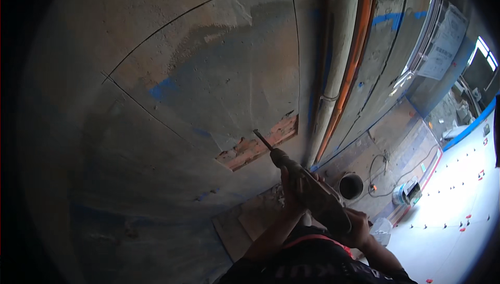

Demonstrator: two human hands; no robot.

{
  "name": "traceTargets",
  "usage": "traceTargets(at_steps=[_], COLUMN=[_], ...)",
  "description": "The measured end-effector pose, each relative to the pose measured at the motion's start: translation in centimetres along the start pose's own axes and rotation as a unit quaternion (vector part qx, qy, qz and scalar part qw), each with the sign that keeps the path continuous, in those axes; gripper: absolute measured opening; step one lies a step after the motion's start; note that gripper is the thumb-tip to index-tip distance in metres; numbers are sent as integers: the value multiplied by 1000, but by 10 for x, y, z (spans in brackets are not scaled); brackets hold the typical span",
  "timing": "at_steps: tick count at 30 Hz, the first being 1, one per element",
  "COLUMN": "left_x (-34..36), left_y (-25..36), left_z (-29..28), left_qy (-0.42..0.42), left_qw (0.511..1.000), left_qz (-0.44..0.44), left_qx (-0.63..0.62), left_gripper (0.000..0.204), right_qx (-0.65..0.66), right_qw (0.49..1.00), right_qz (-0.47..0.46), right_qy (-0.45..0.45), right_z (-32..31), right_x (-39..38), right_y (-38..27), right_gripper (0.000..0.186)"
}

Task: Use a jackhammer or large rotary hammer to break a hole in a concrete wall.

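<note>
Both my hands hold a dusty rotary hammer [327, 208] with a long bit [264, 140]. My left hand [292, 189] is wrapped round its front, just behind the chuck. At the rear my right hand [357, 226] is closed around the handle; its trigger is hidden. The bit's tip lies against or just off the grey plastered wall [219, 96], at the upper edge of a chipped-out recess [245, 151]; I cannot tell whether it touches. Reddish brick shows inside this recess. Dark drawn lines, one of them curved, frame the plaster above it.
A pale pipe [341, 39] and an orange pipe [355, 54] run along the wall on the right. A round dark bucket [351, 185], a cable [384, 193] and a paint pail [405, 194] stand on board-covered floor. Whitish tiles with small spacers [445, 225] lie far right.
</note>
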State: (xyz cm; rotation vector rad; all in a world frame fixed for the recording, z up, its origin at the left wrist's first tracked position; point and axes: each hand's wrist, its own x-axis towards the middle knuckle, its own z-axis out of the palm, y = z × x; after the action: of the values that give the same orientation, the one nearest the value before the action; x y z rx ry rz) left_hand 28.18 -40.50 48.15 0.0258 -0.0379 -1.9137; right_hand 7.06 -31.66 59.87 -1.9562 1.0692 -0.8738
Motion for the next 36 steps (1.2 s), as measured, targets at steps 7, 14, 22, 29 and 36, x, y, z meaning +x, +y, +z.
traceTargets(at_steps=[7,14,22,29,36], left_x=[8,28,50,56,49], left_y=[11,23,27,17,14], left_z=[-10,11,36,39,54], left_qy=[-22,6,-8,-20,165], left_qw=[1000,998,994,993,981], left_qz=[15,18,50,53,75], left_qx=[1,-62,-96,-100,-63], left_gripper=[90,93,94,89,82], right_qx=[-38,-34,-151,-155,-91], right_qw=[999,999,981,980,992], right_qz=[-2,-13,4,35,52], right_qy=[-25,-28,-120,-120,-74], right_z=[10,-11,-44,-61,-50], right_x=[7,63,105,114,103], right_y=[9,-27,-56,-66,-52], right_gripper=[32,37,36,39,29])
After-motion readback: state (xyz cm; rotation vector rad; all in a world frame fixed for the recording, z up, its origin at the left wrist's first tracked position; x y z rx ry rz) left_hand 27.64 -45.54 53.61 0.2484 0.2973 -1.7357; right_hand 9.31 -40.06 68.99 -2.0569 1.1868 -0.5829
